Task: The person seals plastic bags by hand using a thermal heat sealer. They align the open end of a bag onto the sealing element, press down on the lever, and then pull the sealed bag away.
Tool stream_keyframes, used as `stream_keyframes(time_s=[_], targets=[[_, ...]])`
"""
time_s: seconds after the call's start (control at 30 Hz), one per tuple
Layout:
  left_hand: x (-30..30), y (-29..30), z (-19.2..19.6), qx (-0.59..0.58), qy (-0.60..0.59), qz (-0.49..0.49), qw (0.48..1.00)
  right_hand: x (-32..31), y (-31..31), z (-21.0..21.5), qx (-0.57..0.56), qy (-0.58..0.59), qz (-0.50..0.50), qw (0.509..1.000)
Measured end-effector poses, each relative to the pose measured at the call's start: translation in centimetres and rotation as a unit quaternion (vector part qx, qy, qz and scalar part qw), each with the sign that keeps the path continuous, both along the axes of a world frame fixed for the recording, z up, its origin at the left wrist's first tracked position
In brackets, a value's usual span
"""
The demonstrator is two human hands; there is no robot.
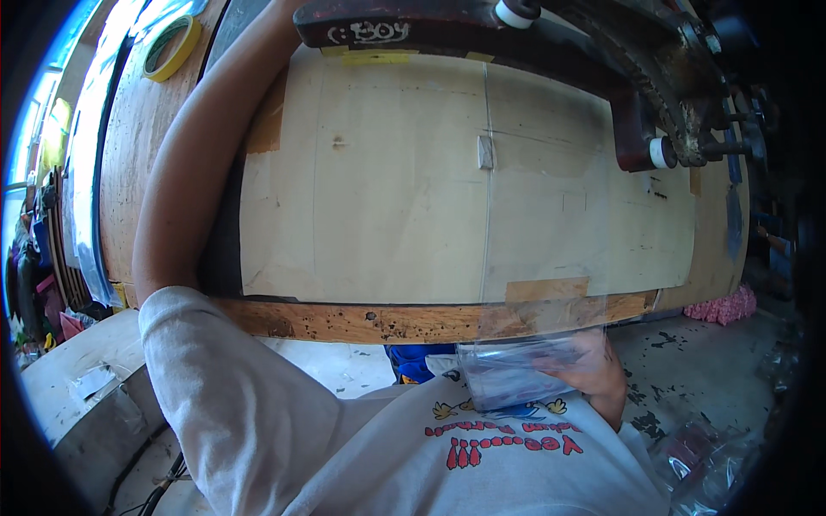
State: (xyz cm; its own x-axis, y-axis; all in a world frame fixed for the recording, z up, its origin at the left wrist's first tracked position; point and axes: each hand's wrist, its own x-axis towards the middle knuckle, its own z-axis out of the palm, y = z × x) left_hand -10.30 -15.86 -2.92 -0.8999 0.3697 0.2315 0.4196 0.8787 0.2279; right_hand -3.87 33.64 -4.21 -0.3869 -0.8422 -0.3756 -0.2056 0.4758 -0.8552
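Note:
My right hand point(605, 371) is below the front edge of the workbench, close to my chest, and grips a clear plastic bag point(514, 371) with something dark inside. My left forearm point(200, 163) reaches up along the left side of the pale board point(387, 189) on the bench. Its hand is hidden at the top edge, behind the dark red metal machine arm point(413, 30). A clear plastic sheet point(551, 198) lies flat over the right half of the board.
The machine's curved arm and white-tipped knobs point(662, 152) hang over the bench's far right. A yellow tape roll point(172, 47) lies at the far left. The worn wooden bench edge point(370, 321) runs across. Pink material point(727, 305) and clear bags point(705, 464) lie on the floor at right.

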Motion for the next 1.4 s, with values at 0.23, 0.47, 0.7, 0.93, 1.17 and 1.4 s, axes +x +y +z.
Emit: stream_keyframes(time_s=[0.23, 0.47, 0.7, 0.93, 1.17, 1.4], targets=[[-0.5, -0.6, -0.2, -0.02, -0.024, 0.039, 0.999, 0.0, -0.2, 0.9, 0.056, -0.043, -0.008, 0.997], [-1.1, -0.5, -1.9, -0.105, 0.097, 0.051, 0.988, -0.2, -0.5, 0.8, 0.016, 0.019, 0.03, 0.999], [-0.7, -0.2, -1.6, -0.048, 0.079, 0.055, 0.994, -0.2, -0.2, 0.8, 0.027, 0.023, 0.018, 0.999], [-0.3, 0.1, -1.0, -0.042, 0.069, 0.048, 0.996, -0.3, -0.6, 1.0, 0.025, 0.002, 0.023, 0.999], [-0.5, -0.1, -1.1, -0.045, 0.052, 0.061, 0.996, -0.3, -0.3, 0.6, 0.03, -0.027, 0.007, 0.999], [-0.9, -0.4, -2.0, -0.068, 0.081, 0.067, 0.992, -0.3, -0.1, 0.6, 0.054, 0.013, 0.022, 0.998]])
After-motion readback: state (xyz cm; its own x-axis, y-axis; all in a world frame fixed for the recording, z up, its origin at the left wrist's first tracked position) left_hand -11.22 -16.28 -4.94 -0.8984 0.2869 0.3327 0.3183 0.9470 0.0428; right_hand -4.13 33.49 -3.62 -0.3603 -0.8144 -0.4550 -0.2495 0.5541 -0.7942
